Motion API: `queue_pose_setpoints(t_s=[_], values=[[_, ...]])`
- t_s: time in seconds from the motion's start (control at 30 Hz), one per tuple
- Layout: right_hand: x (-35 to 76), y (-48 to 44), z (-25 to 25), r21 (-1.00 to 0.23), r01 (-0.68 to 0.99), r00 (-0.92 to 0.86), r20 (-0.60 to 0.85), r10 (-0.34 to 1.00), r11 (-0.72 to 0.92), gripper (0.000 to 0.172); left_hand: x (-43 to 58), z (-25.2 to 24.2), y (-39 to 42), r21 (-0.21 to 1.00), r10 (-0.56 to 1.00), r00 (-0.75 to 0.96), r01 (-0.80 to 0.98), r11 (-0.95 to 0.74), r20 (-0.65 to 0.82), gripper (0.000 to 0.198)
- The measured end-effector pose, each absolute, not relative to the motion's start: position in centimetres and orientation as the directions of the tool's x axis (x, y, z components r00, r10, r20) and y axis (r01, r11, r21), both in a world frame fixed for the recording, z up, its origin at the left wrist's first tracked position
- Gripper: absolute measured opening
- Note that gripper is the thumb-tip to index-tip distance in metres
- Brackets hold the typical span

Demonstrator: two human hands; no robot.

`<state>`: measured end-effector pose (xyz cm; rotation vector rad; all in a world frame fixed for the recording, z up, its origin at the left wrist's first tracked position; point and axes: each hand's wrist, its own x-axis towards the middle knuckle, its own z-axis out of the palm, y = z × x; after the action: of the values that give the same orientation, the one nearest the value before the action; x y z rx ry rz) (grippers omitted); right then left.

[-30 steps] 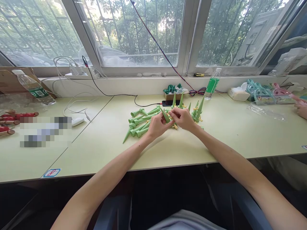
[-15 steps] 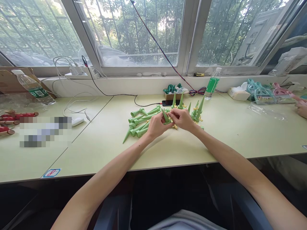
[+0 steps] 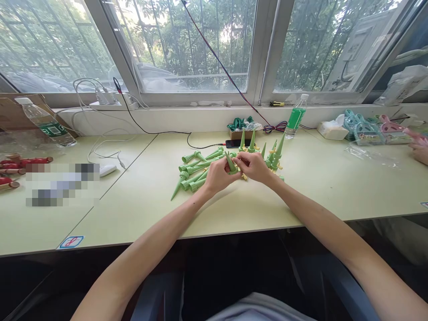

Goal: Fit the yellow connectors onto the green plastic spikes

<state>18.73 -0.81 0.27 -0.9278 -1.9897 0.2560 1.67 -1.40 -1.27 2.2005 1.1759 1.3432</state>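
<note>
My left hand [image 3: 219,175] is closed around a green plastic watering spike [image 3: 230,162], its pointed end up. Against that spike, my right hand [image 3: 252,164] is pinched; what its fingertips hold is hidden. To the left lies a pile of green spikes [image 3: 195,168] with ribbed caps, on their sides. Several upright spikes [image 3: 278,151] with small yellow valves stand behind and to the right of my right hand. One yellow valve [image 3: 245,177] shows just below my hands.
Behind the spikes are a phone [image 3: 239,144] on a cable and a small box [image 3: 245,133] with green wrapping. A water bottle [image 3: 296,117] and a tissue box [image 3: 333,129] stand right. Another person's hand [image 3: 419,151] is at the far right, near pastel plastic items [image 3: 368,131].
My hands stay almost in place on the spike, with only a tiny shift of the right fingers. At the far right, the other person's hand has moved slightly with something pink.
</note>
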Motion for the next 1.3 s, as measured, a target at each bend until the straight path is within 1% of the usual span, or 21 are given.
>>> queue_pose_setpoints(t_s=[0.43,0.6,0.73,1.07,1.3], values=[[18.75,-0.74,0.32,-0.524,0.506,-0.3,0.638,0.71,0.685,0.032,1.76,-0.95,-1.72,0.611,0.774,0.205,0.508,-0.607,0.599,0.038],[18.75,-0.75,0.4,-0.527,0.508,-0.301,0.633,0.713,0.682,0.03,1.87,-0.91,-1.75,0.596,0.767,0.209,0.518,-0.613,0.607,0.038],[18.78,-0.77,0.44,-0.524,0.513,-0.301,0.632,0.714,0.681,0.031,1.9,-0.95,-1.67,0.582,0.754,0.218,0.517,-0.628,0.619,0.038],[18.75,-0.78,0.44,-0.538,0.503,-0.288,0.633,0.718,0.676,0.043,1.91,-0.85,-1.72,0.58,0.754,0.22,0.519,-0.627,0.618,0.039],[18.7,-0.7,0.4,-0.518,0.502,-0.292,0.652,0.7,0.692,0.055,1.93,-0.84,-1.64,0.584,0.751,0.204,0.514,-0.628,0.628,0.04]])
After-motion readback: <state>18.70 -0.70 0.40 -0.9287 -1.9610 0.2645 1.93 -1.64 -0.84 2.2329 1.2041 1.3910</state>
